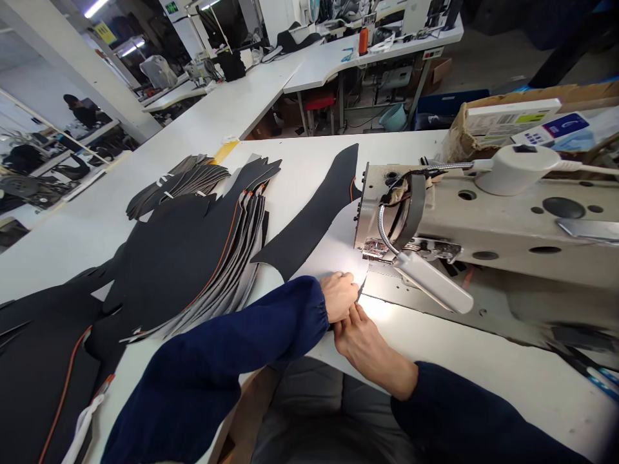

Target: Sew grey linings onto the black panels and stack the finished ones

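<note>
My left hand point(340, 296) is closed on the near edge of a fabric panel, its knuckles up. Right beside it, my right hand point(365, 345) pinches the same edge, and the two hands touch or nearly touch. The fabric panel point(314, 216) is black on one part, with a pale grey area point(331, 248) lit by a lamp and a short orange trim near the machine. Part of it lies by the head of a sewing machine point(507, 219), just ahead of my hands. My fingers hide exactly how the edge is gripped.
Left of the panel lies a stack of black fabric pieces point(178, 245) with orange piping, and a smaller bundle point(178, 183) behind. A lamp point(432, 281) hangs by the machine head. A cardboard box point(457, 132) stands behind the machine; scissors point(599, 380) lie far right.
</note>
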### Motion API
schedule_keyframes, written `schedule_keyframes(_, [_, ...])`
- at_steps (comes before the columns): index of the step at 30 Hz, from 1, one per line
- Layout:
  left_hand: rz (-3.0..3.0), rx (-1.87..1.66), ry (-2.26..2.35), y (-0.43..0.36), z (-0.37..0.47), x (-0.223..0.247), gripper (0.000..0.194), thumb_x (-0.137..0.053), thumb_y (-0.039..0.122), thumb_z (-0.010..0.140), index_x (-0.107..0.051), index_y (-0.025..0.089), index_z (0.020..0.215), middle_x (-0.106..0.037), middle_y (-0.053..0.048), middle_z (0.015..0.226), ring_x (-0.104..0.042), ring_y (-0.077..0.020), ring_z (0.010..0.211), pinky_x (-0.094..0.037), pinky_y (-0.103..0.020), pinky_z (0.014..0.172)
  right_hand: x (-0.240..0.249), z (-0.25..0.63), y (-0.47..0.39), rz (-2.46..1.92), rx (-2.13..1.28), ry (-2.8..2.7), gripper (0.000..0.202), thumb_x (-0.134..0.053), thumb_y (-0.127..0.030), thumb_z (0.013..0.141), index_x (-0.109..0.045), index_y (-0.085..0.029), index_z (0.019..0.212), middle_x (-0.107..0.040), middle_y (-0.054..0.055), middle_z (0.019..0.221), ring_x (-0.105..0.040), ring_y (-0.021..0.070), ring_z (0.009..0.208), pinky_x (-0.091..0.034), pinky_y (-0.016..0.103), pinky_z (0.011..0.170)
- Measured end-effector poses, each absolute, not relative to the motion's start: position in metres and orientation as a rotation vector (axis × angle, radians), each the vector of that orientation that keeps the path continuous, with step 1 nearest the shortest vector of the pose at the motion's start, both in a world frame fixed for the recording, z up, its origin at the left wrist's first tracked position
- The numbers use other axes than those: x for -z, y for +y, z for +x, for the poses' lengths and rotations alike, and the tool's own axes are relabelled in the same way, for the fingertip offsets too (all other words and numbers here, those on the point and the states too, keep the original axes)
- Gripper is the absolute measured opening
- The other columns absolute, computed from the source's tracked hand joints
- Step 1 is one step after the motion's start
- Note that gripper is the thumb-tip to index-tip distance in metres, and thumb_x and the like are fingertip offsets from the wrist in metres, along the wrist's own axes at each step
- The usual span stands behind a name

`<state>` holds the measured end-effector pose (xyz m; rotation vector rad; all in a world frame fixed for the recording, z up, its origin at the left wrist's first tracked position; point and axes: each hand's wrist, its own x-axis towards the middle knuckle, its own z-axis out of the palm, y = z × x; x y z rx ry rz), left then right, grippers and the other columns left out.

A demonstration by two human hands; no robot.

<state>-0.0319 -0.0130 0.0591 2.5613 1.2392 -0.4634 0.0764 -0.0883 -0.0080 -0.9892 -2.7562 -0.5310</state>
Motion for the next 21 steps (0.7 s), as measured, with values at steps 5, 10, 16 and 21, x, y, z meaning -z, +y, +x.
schedule_keyframes(5, [2.559, 0.448, 1.217, 0.0, -0.02, -0.054, 0.021, -0.052, 0.021, 0.083, -0.062, 0.011, 0.098, -0.059, -0.014, 0.1, -0.059, -0.0248, 0.093, -0.049, -0.034, 0.083, 0.013, 0.082, -0.072, -1.046, 0.485, -2.738, 0.031, -0.056, -0.001, 0.064, -0.069, -0.002, 0.092, -0.068, 0.024, 0.09, -0.062, 0.0317, 0.088, -0.043, 0.049, 0.085])
schedule_keyframes(10, [2.429, 0.346, 1.28, 0.009, -0.024, -0.053, 0.029, -0.049, 0.026, 0.084, -0.059, 0.017, 0.11, -0.056, -0.011, 0.105, -0.059, -0.0218, 0.083, -0.049, -0.032, 0.072, 0.013, 0.087, -0.058, -1.122, 0.449, -2.71, 0.026, -0.058, -0.003, 0.066, -0.07, -0.002, 0.09, -0.069, 0.025, 0.093, -0.064, 0.0318, 0.092, -0.046, 0.044, 0.086])
schedule_keyframes(16, [2.504, 0.524, 1.195, -0.001, -0.072, -0.066, 0.059, -0.057, 0.02, 0.078, -0.044, 0.036, 0.133, -0.052, -0.005, 0.106, -0.052, -0.0221, 0.093, -0.046, -0.029, 0.072, -0.02, 0.048, -0.08, -1.178, 0.367, -2.862, 0.034, -0.057, -0.004, 0.068, -0.066, 0.0, 0.1, -0.068, 0.027, 0.083, -0.066, 0.0327, 0.075, -0.049, 0.041, 0.061])
schedule_keyframes(21, [2.632, 0.559, 1.083, -0.009, -0.073, -0.068, 0.045, -0.055, 0.019, 0.081, -0.05, 0.028, 0.126, -0.056, -0.006, 0.106, -0.052, -0.0224, 0.094, -0.046, -0.029, 0.069, -0.023, 0.024, -0.094, -1.34, 0.319, -2.86, 0.021, -0.054, -0.002, 0.068, -0.069, -0.002, 0.082, -0.067, 0.027, 0.075, -0.065, 0.033, 0.069, -0.047, 0.043, 0.057])
